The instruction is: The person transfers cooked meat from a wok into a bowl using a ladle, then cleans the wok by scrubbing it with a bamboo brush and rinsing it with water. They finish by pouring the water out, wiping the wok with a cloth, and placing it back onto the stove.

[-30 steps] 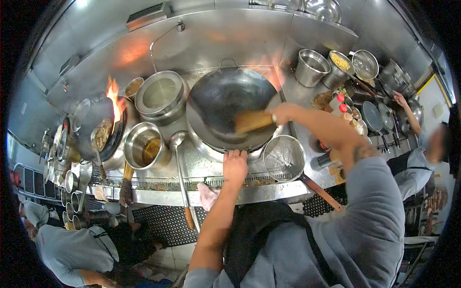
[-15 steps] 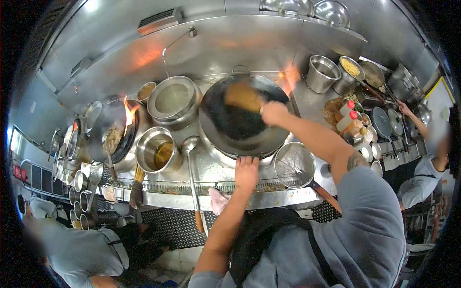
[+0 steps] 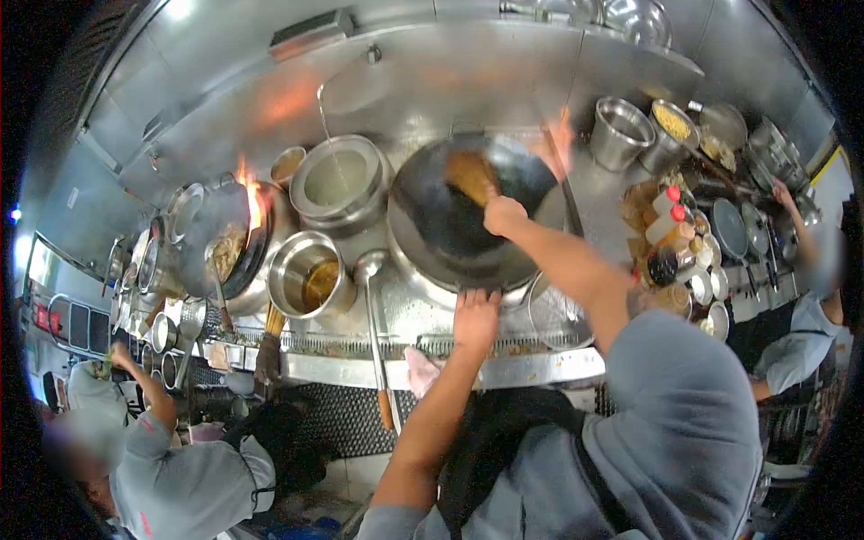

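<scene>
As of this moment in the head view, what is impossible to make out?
All in the head view:
- Brush: bristle tips, blurred.
- Left hand: grip or mere rest on the wok, since its fingers cover the contact.
- Round strainer: any handle, behind the right arm and sleeve.
- Red-capped bottles: contents, too small.
- Right-side co-worker's hand: its hold, too small.

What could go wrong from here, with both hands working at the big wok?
The left hand lies bare on the near rim of the wok; if that metal is hot, it could burn.
Flame rises beyond the wok's right side, so a wide sweep of the brush might bring the right hand near it.
The ladle's handle juts past the counter edge, where the left forearm might knock it.
</scene>
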A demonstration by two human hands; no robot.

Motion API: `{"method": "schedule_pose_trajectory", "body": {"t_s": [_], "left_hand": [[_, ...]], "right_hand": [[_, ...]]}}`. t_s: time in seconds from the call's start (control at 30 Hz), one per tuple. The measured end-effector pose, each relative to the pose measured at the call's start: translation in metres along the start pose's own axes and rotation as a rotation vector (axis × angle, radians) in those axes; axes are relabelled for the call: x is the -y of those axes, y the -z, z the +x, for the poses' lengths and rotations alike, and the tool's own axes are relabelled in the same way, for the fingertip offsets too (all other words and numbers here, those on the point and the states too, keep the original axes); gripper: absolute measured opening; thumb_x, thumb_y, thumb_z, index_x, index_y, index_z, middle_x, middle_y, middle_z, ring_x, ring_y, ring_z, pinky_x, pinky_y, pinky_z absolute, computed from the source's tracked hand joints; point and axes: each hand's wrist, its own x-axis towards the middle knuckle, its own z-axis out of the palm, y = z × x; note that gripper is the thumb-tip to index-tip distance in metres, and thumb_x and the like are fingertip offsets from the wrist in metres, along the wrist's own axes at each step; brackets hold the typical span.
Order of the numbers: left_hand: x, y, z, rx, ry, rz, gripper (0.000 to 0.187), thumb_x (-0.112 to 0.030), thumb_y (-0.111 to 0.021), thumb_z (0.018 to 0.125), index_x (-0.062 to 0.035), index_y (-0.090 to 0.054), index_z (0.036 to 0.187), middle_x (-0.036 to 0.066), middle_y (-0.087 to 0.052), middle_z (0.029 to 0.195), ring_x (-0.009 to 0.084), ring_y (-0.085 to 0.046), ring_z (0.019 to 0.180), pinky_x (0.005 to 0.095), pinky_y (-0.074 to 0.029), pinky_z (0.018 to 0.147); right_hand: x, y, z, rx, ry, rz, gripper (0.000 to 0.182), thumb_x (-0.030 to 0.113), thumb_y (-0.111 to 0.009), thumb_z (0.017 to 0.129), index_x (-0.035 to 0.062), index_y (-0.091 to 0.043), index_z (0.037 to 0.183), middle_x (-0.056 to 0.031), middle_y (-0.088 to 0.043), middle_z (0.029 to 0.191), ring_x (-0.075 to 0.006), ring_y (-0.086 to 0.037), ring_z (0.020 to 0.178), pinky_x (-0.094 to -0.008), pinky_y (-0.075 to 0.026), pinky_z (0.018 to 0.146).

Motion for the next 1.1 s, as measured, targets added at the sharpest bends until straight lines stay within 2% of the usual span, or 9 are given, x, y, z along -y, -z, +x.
{"method": "schedule_pose_trajectory", "body": {"t_s": [0.17, 0.33, 0.37, 0.53, 0.6, 0.83, 0.9, 0.97, 1.1], "left_hand": [[0.000, 0.003, 0.004, 0.024, 0.021, -0.001, 0.009, -0.015, -0.055, 0.081, -0.0114, -0.063, 0.084, 0.009, -0.062, 0.083, 0.0256, -0.060, 0.089, 0.0400, -0.043, 0.086], [0.000, 0.001, 0.008, 0.012, 0.010, 0.000, 0.008, -0.013, -0.055, 0.080, -0.0108, -0.062, 0.084, 0.010, -0.062, 0.083, 0.0267, -0.061, 0.089, 0.0401, -0.043, 0.085], [-0.001, 0.001, 0.002, 0.029, 0.007, 0.013, 0.008, -0.013, -0.055, 0.080, -0.0106, -0.062, 0.084, 0.010, -0.063, 0.084, 0.0269, -0.061, 0.089, 0.0401, -0.043, 0.085], [-0.003, -0.001, -0.002, 0.057, 0.030, -0.019, 0.010, -0.011, -0.054, 0.080, -0.0100, -0.062, 0.086, 0.011, -0.064, 0.088, 0.0277, -0.061, 0.094, 0.0410, -0.043, 0.087], [-0.003, 0.001, 0.002, 0.073, 0.041, -0.016, 0.011, -0.012, -0.054, 0.080, -0.0097, -0.062, 0.087, 0.011, -0.064, 0.088, 0.0276, -0.061, 0.094, 0.0410, -0.042, 0.089], [0.001, -0.018, -0.003, 0.010, 0.083, -0.029, 0.015, -0.013, -0.055, 0.079, -0.0082, -0.064, 0.088, 0.012, -0.063, 0.088, 0.0300, -0.060, 0.097, 0.0438, -0.047, 0.087], [0.001, -0.016, -0.006, 0.008, 0.101, -0.096, 0.016, -0.014, -0.054, 0.080, -0.0099, -0.066, 0.090, 0.010, -0.063, 0.089, 0.0282, -0.060, 0.098, 0.0424, -0.045, 0.089], [0.002, -0.005, -0.001, 0.188, 0.102, -0.060, 0.022, -0.017, -0.052, 0.084, -0.0103, -0.067, 0.098, 0.010, -0.065, 0.099, 0.0262, -0.059, 0.103, 0.0398, -0.040, 0.092], [0.002, -0.002, -0.007, 0.147, 0.141, -0.128, 0.021, -0.017, -0.051, 0.085, -0.0117, -0.069, 0.095, 0.007, -0.065, 0.096, 0.0231, -0.059, 0.101, 0.0379, -0.038, 0.093]], "right_hand": [[-0.063, 0.008, -0.062, 0.322, 0.921, -0.151, 0.064, 0.021, -0.065, 0.071, 0.0053, -0.051, 0.131, -0.0207, -0.069, 0.098, -0.0354, -0.068, 0.086, -0.0440, -0.056, 0.069], [-0.103, 0.036, -0.020, -0.062, 0.185, -0.364, 0.051, 0.024, -0.073, 0.069, 0.0070, -0.064, 0.116, -0.0160, -0.069, 0.093, -0.0272, -0.069, 0.079, -0.0438, -0.055, 0.063], [-0.069, 0.049, -0.057, 0.326, 0.280, -0.649, 0.055, 0.024, -0.074, 0.068, 0.0099, -0.062, 0.120, -0.0146, -0.070, 0.092, -0.0273, -0.069, 0.076, -0.0437, -0.055, 0.059], [-0.134, 0.068, -0.048, 0.397, 0.626, -0.780, 0.071, 0.023, -0.071, 0.073, 0.0210, -0.048, 0.139, -0.0141, -0.071, 0.095, -0.0300, -0.069, 0.087, -0.0405, -0.057, 0.065], [-0.135, 0.103, -0.018, -0.097, -0.098, -0.602, 0.059, 0.025, -0.064, 0.081, 0.0174, -0.050, 0.138, -0.0157, -0.069, 0.106, -0.0332, -0.069, 0.094, -0.0455, -0.054, 0.081], [-0.051, 0.039, -0.073, 0.187, 0.685, -0.320, 0.072, 0.030, -0.059, 0.082, 0.0221, -0.032, 0.148, -0.0224, -0.067, 0.105, -0.0409, -0.066, 0.094, -0.0483, -0.053, 0.082], [-0.065, -0.003, -0.016, 0.267, 0.460, -0.473, 0.055, 0.039, -0.063, 0.081, 0.0156, -0.054, 0.130, -0.0166, -0.068, 0.106, -0.0375, -0.066, 0.097, -0.0462, -0.053, 0.083], [-0.068, -0.023, 0.025, -0.281, 0.018, -0.157, 0.049, 0.018, -0.061, 0.083, 0.0132, -0.053, 0.131, -0.0168, -0.069, 0.099, -0.0334, -0.066, 0.097, -0.0431, -0.055, 0.082], [-0.001, 0.005, -0.062, 0.141, 0.565, -0.382, 0.081, 0.017, -0.064, 0.080, 0.0182, -0.026, 0.151, -0.0206, -0.068, 0.096, -0.0401, -0.066, 0.092, -0.0465, -0.053, 0.081]]}}
